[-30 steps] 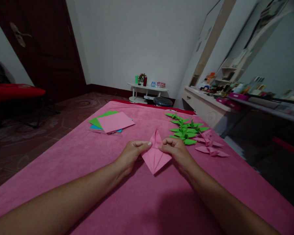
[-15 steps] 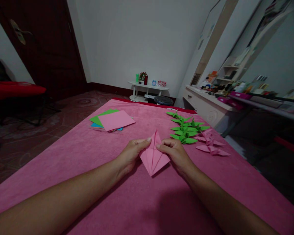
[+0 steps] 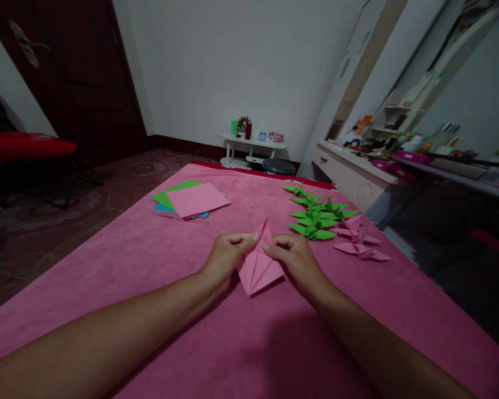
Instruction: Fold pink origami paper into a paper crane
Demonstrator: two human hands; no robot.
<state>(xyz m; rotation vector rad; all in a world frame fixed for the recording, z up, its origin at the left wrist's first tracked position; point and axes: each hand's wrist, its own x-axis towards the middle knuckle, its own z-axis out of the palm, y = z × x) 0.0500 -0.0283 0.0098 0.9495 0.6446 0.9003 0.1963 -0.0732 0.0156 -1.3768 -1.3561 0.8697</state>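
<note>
Folded paper [image 3: 258, 269] has turned; magenta box [image 3: 394, 169] marking unreadable.

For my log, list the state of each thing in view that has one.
Pink paper: creased, partly folded
Left hand: pinching the paper's left side
Right hand: pinching the paper's right side
Paper sheets: flat, stacked askew
Green paper birds: folded, wings spread
Pink paper birds: folded, wings spread
Door: looks shut
Drawer: looks shut

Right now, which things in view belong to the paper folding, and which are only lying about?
Likely belonging to the folding:
pink folded paper, held by left hand and right hand
stack of coloured sheets
green folded shapes
pink folded shapes

Likely just lying about:
green cup
small blue object
red-and-white box
magenta boxes
red chair
</note>
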